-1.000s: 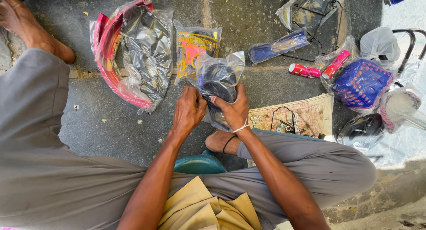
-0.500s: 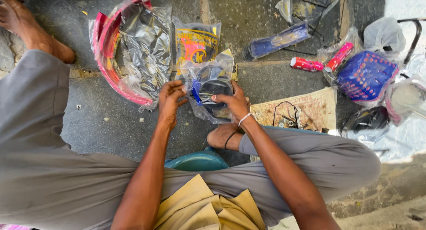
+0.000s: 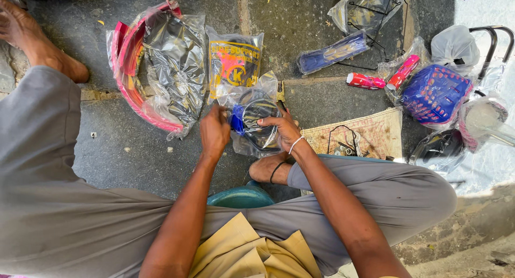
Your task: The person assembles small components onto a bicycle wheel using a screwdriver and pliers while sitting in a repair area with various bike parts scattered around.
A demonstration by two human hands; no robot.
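Clear plastic bag [image 3: 252,114] of coiled black cable sits over the stone floor [image 3: 123,154], pinched by left hand [image 3: 214,132] and right hand [image 3: 281,129]; contents not yet out.

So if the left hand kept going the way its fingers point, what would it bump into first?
Most likely the yellow packet on the ground just beyond the clear bag the left hand grips, though depth is hard to judge.

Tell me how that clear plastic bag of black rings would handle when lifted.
The clear bag, held between left hand and right hand, looks thin and crinkled, so probably floppy and slippery. The black rings inside seem rigid and may slide about within it.
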